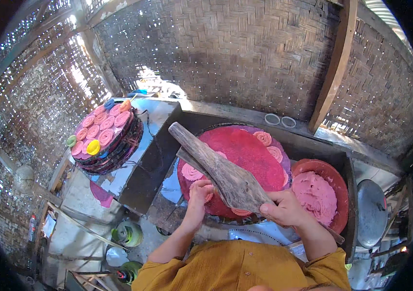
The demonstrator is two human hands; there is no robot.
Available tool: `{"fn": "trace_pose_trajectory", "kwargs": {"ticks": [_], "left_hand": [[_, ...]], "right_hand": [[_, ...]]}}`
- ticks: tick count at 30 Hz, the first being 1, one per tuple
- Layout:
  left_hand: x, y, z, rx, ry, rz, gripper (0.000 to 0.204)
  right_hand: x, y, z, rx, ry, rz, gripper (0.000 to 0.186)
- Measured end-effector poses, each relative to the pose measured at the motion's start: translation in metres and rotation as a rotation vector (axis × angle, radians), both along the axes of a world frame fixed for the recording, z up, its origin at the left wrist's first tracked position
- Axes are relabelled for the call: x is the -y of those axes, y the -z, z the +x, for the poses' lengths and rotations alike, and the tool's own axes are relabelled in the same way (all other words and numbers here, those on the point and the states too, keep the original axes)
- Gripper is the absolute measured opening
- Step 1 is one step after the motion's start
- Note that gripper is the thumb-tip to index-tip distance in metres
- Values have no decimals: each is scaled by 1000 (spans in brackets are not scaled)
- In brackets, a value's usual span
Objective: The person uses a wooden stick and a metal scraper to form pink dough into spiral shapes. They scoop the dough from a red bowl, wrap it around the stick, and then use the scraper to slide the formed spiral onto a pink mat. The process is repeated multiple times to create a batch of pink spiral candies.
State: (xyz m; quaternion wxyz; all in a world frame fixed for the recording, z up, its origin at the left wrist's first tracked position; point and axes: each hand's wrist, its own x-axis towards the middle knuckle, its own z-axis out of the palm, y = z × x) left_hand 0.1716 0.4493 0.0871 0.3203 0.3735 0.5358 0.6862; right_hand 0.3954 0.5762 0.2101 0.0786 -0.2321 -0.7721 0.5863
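A long weathered piece of wood, narrow at its far left end and broad near me, slants across the work area. My right hand is closed around its broad near end, thumb on top. Under it runs a second, flatter wooden piece. My left hand is beside the wood's left edge, fingers curled and partly hidden, so what they hold cannot be made out. Below lies a round tray covered with red cloth, with coiled pink dough rounds around it.
A red basin with pink dough stands at right, beside a round metal lid. Stacked round trays of pink coils stand at left. Two pale rings lie on the back ledge. Green gas cylinders stand lower left.
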Motion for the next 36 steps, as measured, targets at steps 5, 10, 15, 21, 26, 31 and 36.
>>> {"fn": "trace_pose_trajectory", "kwargs": {"ticks": [5, 10, 15, 21, 26, 31, 36], "left_hand": [[-1, 6, 10, -75, -139, 76, 50], [24, -14, 20, -659, -135, -186, 34], [37, 0, 34, -868, -49, -199, 27], [29, -10, 46, -1026, 68, -166, 24], [20, -3, 55, -1120, 80, -191, 26], [15, -3, 59, -1341, 29, -142, 31], [17, -13, 60, -1574, 27, -161, 46]], "right_hand": [[2, 8, 0, -49, 6, 19, 39], [2, 6, 8, -62, 17, -7, 37], [2, 11, 19, -143, 61, -50, 37], [-1, 8, 31, -151, 84, -28, 39], [-1, 7, 40, -133, 126, -54, 41], [-4, 11, 46, -157, 157, -29, 38], [-5, 12, 51, -179, 171, -99, 37]]}}
